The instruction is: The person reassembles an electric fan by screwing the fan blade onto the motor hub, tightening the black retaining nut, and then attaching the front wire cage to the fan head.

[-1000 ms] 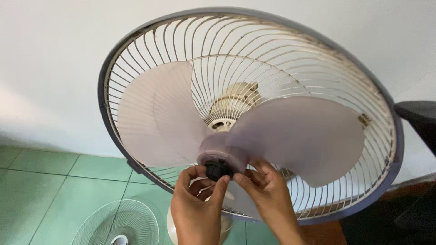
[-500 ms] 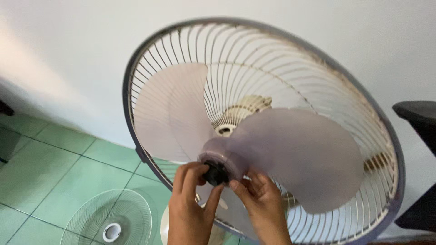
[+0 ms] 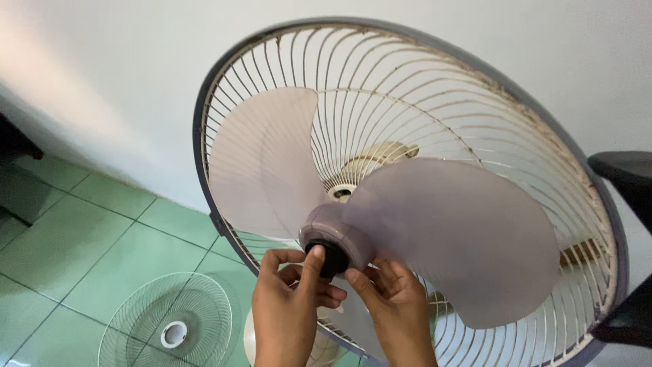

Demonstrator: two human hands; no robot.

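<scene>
Green tiles – hands [image 3: 339, 306] pinch black knob [image 3: 331, 258]

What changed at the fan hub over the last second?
The left hand regripped the black blade cap: its thumb now lies across the cap's front and its fingers curl lower. The blades hardly turned. The right hand stays under the hub, the rear guard stays on, and the front grille stays on the floor.

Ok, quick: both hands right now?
Left hand: fingers pinched on the black blade cap.
Right hand: fingertips on the blade hub, beside the cap.
</scene>
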